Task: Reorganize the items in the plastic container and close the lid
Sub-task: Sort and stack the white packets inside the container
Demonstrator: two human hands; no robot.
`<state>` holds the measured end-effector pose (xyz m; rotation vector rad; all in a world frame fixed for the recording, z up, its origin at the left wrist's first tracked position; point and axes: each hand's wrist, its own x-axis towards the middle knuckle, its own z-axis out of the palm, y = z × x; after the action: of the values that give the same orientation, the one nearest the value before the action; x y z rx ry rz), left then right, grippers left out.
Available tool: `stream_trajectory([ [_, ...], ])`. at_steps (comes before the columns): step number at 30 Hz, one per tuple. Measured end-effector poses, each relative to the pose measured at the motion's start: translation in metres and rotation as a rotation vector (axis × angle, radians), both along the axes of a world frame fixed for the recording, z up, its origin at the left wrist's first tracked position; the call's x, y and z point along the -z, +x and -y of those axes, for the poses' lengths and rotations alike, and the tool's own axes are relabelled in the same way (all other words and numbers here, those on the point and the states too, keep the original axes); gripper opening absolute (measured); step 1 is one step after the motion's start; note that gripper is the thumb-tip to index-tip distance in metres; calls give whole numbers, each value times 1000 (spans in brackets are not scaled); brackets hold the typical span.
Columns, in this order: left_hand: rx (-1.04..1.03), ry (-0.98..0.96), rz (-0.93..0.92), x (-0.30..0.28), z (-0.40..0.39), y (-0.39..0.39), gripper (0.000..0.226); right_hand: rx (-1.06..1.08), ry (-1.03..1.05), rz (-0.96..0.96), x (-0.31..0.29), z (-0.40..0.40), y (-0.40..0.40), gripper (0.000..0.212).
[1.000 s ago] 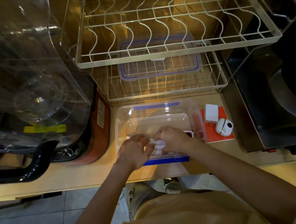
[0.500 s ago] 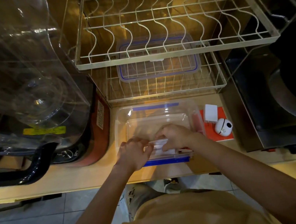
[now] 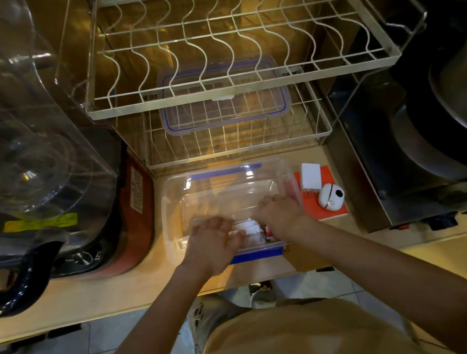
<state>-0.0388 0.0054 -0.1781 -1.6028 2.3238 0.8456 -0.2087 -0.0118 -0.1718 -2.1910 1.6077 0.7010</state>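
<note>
A clear plastic container (image 3: pixel 171 214) with blue clips stands open on the wooden counter. Both my hands reach into its near end. My right hand (image 3: pixel 281 215) has its fingers curled down onto a white item (image 3: pixel 248 229) that lies against the near wall. My left hand (image 3: pixel 212 241) is blurred, with loosely spread fingers just left of that item. A small red-and-white thing (image 3: pixel 267 230) shows beside my right wrist. The container's clear lid (image 3: pixel 225 111), edged in blue, lies on the lower shelf of the wire dish rack behind it.
A white charger (image 3: pixel 311 178) and a white round device (image 3: pixel 331 196) sit on an orange pad (image 3: pixel 314 210) right of the container. A large clear dispenser (image 3: pixel 20 134) crowds the left. A metal appliance (image 3: pixel 405 149) stands at the right. The dish rack (image 3: pixel 242 83) overhangs the back.
My left hand has come off the white item and shifted slightly left, fingers spreading. My right hand has stayed on the item at the container's near end.
</note>
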Motion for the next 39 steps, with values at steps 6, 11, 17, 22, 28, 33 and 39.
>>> stream_trajectory([
  [6, -70, -8, -30, 3, -3, -5, 46, -56, 28, 37, -8, 3, -10, 40],
  [11, -80, 4, -20, 1, -3, -7, 46, 54, 45, 97, -6, 5, -8, 28],
  [17, -79, 13, -18, 0, -3, -6, 46, 170, -81, 101, 16, 4, 1, 32],
  [22, -95, 13, 4, 0, -3, -6, 46, 155, -83, 93, 27, 5, 3, 36],
  [28, -105, 22, 5, -3, -3, -7, 45, 117, -92, 151, 25, 3, -1, 32],
  [33, -118, 27, -6, -6, -3, -9, 43, 100, -78, 201, 13, -1, -8, 28],
  [39, -117, 28, -18, -6, -4, -8, 42, 37, -75, 153, 1, -3, -11, 28],
])
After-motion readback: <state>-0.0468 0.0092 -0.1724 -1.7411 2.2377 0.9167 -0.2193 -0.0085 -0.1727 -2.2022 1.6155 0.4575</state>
